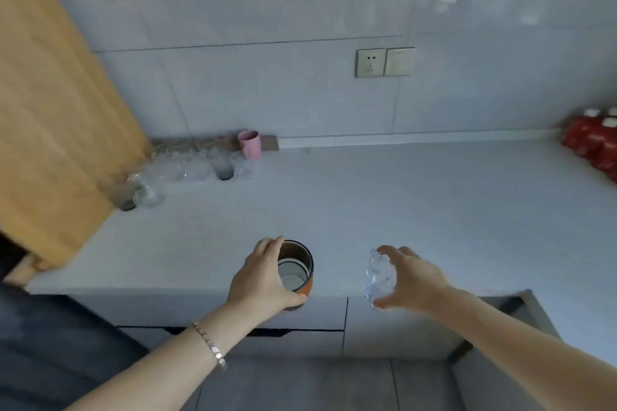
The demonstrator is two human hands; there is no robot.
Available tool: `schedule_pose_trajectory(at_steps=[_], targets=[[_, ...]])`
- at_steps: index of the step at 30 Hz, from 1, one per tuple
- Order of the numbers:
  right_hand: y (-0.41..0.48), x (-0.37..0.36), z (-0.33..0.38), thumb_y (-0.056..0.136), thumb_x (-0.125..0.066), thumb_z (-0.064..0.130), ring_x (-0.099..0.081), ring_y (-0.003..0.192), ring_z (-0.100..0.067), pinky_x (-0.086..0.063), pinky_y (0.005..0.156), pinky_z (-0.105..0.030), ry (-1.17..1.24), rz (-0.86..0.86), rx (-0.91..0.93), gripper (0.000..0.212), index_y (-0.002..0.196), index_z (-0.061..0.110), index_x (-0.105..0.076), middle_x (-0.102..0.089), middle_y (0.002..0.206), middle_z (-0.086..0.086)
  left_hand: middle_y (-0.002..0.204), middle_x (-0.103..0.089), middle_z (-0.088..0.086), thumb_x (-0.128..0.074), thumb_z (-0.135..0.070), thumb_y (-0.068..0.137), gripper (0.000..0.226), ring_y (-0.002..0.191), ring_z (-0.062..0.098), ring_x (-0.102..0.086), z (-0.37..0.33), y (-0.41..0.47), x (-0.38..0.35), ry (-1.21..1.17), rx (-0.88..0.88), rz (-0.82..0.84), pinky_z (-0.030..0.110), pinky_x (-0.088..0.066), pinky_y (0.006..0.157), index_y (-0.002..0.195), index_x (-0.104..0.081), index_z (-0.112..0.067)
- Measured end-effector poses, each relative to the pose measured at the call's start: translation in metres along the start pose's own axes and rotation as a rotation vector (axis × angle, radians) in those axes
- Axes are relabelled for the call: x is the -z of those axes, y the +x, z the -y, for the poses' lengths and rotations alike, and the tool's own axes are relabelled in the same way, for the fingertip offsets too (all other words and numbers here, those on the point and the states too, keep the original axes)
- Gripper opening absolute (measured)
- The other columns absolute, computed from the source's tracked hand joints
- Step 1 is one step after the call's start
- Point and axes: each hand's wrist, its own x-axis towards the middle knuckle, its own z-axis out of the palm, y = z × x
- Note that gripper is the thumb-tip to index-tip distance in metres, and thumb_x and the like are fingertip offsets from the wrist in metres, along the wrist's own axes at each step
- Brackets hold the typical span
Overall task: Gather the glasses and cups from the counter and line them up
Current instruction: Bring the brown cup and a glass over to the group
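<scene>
no text, brand or number can be read anywhere. the red bottles (594,140) at three o'clock on the counter carry pale label marks too blurred to make out; the wall socket (370,62) at one o'clock shows only its slots.

Two bare forearms, no sleeves, slim silver link bracelet (209,345) on the left wrist

The clear glasses (187,167) grouped at the far left of the surface (400,203) are smeared by blur, so their number and whether they touch cannot be told. The left hand (263,280) covers the near side of the orange cup (300,272), and the right hand (412,280) hides part of a blurred clear glass (379,275). The red bottles (594,143) are cut off by the right edge.
</scene>
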Motion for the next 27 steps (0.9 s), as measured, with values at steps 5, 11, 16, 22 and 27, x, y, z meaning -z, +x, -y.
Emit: schedule_pose_trajectory(at_steps=[5, 11, 16, 22, 27], targets=[[0.068, -0.014, 0.09, 0.062, -0.077, 0.046, -0.057, 0.113, -0.02, -0.049, 0.087, -0.029, -0.047, 0.073, 0.145, 0.094, 0.141, 0.034, -0.027, -0.046, 0.132, 0.005, 0.146, -0.029, -0.004, -0.079, -0.042, 0.062, 0.104, 0.131, 0.016, -0.04, 0.08, 0.02, 0.048, 0.016, 0.166, -0.063, 0.031, -0.044, 0.101, 0.146, -0.022, -0.019], [0.155, -0.032, 0.177, 0.06, -0.076, 0.046, -0.057, 0.113, -0.018, -0.048, 0.088, -0.028, -0.057, 0.119, 0.259, 0.096, 0.141, 0.034, -0.027, -0.047, 0.13, 0.006, 0.147, -0.029, 0.0, -0.078, -0.04, 0.065, 0.101, 0.135, 0.021, -0.034, 0.163, 0.074, 0.089, 0.026, 0.293, -0.088, 0.034, -0.04, 0.104, 0.146, -0.022, -0.016], [0.237, -0.038, 0.238, 0.062, -0.076, 0.044, -0.056, 0.115, -0.019, -0.047, 0.091, -0.028, -0.069, 0.161, 0.302, 0.096, 0.143, 0.033, -0.025, -0.043, 0.135, 0.006, 0.147, -0.027, 0.001, -0.074, -0.035, 0.067, 0.098, 0.136, 0.021, -0.03, 0.221, 0.142, 0.121, 0.069, 0.302, -0.038, 0.033, -0.042, 0.102, 0.146, -0.019, -0.015], [0.312, -0.046, 0.298, 0.065, -0.077, 0.041, -0.057, 0.115, -0.02, -0.048, 0.092, -0.029, -0.066, 0.183, 0.293, 0.096, 0.143, 0.03, -0.024, -0.043, 0.136, 0.003, 0.144, -0.03, 0.001, -0.074, -0.037, 0.067, 0.094, 0.134, 0.022, -0.031, 0.279, 0.226, 0.153, 0.095, 0.316, -0.025, 0.035, -0.046, 0.098, 0.144, -0.023, -0.016], [0.35, -0.067, 0.328, 0.065, -0.078, 0.036, -0.055, 0.116, -0.019, -0.046, 0.093, -0.028, -0.029, 0.185, 0.195, 0.094, 0.142, 0.03, -0.024, -0.042, 0.135, 0.002, 0.14, -0.033, 0.002, -0.073, -0.039, 0.069, 0.091, 0.131, 0.022, -0.035, 0.32, 0.287, 0.156, 0.09, 0.279, 0.051, 0.034, -0.046, 0.094, 0.142, -0.024, -0.016]])
